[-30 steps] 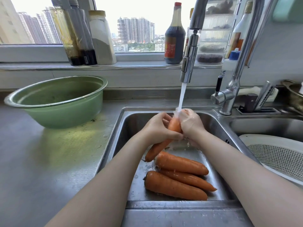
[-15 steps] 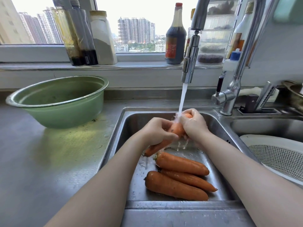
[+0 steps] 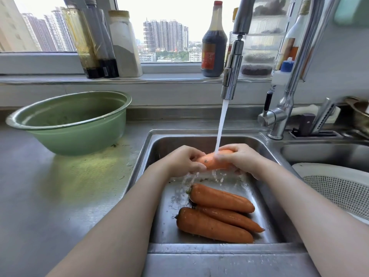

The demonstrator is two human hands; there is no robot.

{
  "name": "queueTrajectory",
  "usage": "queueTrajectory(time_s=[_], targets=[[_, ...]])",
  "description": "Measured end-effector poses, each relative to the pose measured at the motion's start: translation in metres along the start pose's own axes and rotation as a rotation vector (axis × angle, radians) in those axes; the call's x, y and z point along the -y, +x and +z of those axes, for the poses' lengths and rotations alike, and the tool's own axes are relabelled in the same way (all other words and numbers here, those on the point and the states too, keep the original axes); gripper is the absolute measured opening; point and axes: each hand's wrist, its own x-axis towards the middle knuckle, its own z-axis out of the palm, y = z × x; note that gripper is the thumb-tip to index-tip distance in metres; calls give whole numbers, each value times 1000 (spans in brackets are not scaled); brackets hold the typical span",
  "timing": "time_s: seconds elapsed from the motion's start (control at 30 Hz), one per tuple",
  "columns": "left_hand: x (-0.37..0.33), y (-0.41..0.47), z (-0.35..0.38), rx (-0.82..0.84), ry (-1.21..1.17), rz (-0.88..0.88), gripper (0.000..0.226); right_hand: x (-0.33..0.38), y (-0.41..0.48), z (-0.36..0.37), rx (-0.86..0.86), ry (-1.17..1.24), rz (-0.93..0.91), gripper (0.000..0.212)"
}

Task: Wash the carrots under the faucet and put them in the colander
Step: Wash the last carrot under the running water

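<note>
Over the steel sink [image 3: 151, 148], both hands hold one orange carrot [image 3: 211, 161] roughly level under the faucet's [image 3: 231, 74] running stream. My left hand [image 3: 184, 161] grips its left end and my right hand [image 3: 240, 158] curls round its right end. Water splashes off below it. Three more carrots [image 3: 217, 214] lie on the sink floor nearer me. The white colander [image 3: 339, 186] sits in the right basin, partly cut off by the frame edge.
A green basin [image 3: 69, 120] stands on the steel counter to the left. Bottles and jars line the window sill [image 3: 60, 78] behind. The faucet base and lever [image 3: 277, 116] rise right of the sink, with a knife block slot beside them.
The carrot has turned from steeply tilted, tip toward me, to nearly level across the stream. Both hands have shifted along it; the carrots on the sink floor have not moved.
</note>
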Motion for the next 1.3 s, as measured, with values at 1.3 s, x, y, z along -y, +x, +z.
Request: queueTrajectory(time_s=[1.3], targets=[[-22, 19, 34, -354, -732, -200, 35, -16, 9, 7, 328, 230, 180, 47]])
